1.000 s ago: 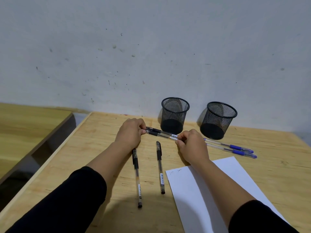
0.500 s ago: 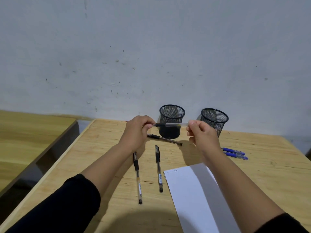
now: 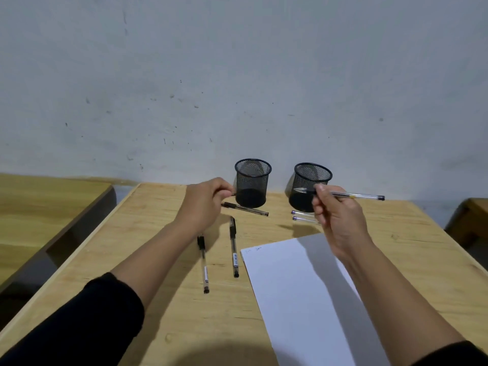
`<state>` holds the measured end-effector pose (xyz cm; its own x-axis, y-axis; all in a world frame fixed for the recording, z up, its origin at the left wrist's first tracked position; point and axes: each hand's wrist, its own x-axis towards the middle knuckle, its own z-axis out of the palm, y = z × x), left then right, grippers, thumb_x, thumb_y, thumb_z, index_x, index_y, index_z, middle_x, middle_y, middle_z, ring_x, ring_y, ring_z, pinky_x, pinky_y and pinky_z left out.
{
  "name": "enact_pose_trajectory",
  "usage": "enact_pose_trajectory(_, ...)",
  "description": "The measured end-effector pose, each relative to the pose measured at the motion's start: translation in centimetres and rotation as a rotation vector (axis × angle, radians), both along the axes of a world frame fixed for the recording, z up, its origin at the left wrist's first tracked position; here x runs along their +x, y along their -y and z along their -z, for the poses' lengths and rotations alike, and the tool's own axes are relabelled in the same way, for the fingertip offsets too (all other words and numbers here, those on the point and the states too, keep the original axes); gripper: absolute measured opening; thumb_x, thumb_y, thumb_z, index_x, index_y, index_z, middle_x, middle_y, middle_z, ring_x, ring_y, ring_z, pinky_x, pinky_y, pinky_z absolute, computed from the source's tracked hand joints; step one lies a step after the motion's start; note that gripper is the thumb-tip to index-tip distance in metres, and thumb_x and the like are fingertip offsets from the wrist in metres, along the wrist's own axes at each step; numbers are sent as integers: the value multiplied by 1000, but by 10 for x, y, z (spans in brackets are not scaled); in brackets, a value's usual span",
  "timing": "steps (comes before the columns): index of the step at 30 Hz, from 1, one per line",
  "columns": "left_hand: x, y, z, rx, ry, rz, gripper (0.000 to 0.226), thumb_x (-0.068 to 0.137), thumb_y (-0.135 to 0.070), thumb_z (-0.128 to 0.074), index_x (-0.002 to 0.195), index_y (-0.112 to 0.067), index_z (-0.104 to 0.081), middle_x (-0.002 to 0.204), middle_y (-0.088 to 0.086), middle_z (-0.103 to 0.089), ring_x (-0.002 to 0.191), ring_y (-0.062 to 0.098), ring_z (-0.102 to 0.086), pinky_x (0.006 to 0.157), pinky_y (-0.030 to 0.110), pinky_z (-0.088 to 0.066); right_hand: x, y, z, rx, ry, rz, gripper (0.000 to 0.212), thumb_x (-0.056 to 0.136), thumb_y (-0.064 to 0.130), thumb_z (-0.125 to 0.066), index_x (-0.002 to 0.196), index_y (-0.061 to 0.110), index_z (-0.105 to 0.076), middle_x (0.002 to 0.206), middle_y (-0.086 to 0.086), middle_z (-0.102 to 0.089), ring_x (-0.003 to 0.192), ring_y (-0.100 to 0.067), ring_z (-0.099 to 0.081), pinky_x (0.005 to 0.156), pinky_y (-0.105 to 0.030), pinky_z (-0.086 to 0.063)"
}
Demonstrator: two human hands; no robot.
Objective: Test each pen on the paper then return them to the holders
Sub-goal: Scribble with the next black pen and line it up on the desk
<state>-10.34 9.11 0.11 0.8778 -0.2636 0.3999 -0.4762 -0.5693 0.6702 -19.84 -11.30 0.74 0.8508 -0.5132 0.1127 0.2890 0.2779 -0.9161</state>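
Observation:
My right hand pinches an uncapped clear pen and holds it level in the air, its tip pointing left in front of the right mesh holder. My left hand is curled beside the left mesh holder and pinches a small dark piece that looks like the pen's cap, mostly hidden by the fingers. Three black pens lie on the wooden table below the left hand. A white sheet of paper lies at the front right with faint scribbles at its top left.
Two blue-capped pens lie behind my right hand by the right holder. Both holders look empty. A second wooden desk stands to the left across a gap, and another piece of furniture is at the far right edge.
Both hands lifted one pen off the table and pulled apart. The right hand now carries the uncapped pen to the right, and the left hand has stayed near the left holder.

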Motion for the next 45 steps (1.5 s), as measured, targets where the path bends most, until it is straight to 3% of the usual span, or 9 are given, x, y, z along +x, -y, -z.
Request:
enact_pose_trajectory(8,-9,49,43,365,-175,164,6,82,-18,-66,83,-22,-69,88,-3,-70,84,16,-62,80,34,-51,-17,-18,35,-91,-130,-45,13,88,4,-59,78,11,-62,58,-3,-54,44,-6,-45,38,-15,-32)
enact_pose_trajectory(10,-8,50,47,378,-184,161,8,82,-18,-66,85,-23,-71,91,-3,-71,83,15,-62,82,33,-51,-20,-17,39,-116,-168,-19,15,87,4,-61,75,13,-62,55,-2,-53,43,-7,-44,39,-15,-32)
enact_pose_trajectory(13,-12,46,45,341,-202,161,19,83,-18,-65,100,-22,-70,106,-1,-70,101,16,-61,90,29,-48,-21,-19,44,-168,-252,25,16,85,8,-64,72,17,-62,52,0,-53,44,-8,-43,42,-15,-34)
enact_pose_trajectory(16,-34,38,37,225,-218,133,25,87,-19,-60,110,-25,-66,119,4,-64,103,17,-61,89,27,-48,-22,-22,46,-169,-304,2,9,87,10,-62,82,16,-66,56,0,-57,44,-5,-48,42,-13,-36)
enact_pose_trajectory(19,-76,27,42,238,-113,158,24,88,-28,-58,111,-29,-65,118,-4,-64,107,12,-55,85,21,-39,-23,-23,50,-258,-338,-32,10,88,11,-61,83,14,-69,60,-1,-61,52,-8,-51,43,-14,-38)
enact_pose_trajectory(24,-113,13,65,351,-68,265,35,89,-40,-52,120,-25,-58,123,-10,-60,117,9,-46,96,19,-31,-21,-24,59,-440,-365,-48,13,87,16,-63,77,22,-69,62,5,-61,62,-10,-52,51,-18,-41)
enact_pose_trajectory(30,-117,14,73,431,-13,286,48,87,-46,-33,122,-21,-55,122,-5,-60,115,15,-46,94,22,-30,-11,-25,63,-566,-339,-68,10,83,9,-64,80,16,-71,69,7,-64,61,3,-54,53,-5,-40)
enact_pose_trajectory(33,-117,13,74,427,-10,283,45,90,-45,-35,124,-22,-54,124,-7,-59,117,13,-45,95,21,-30,-8,-27,67,-661,-316,-88,11,84,8,-60,81,11,-70,74,6,-64,65,8,-54,57,-2,-39)
enact_pose_trajectory(45,-118,14,73,415,0,273,36,94,-39,-43,124,-22,-54,124,-8,-59,117,13,-45,96,22,-29,-7,-32,76,-850,-323,-124,13,87,10,-55,81,11,-66,76,1,-64,70,-8,-54,61,-7,-41)
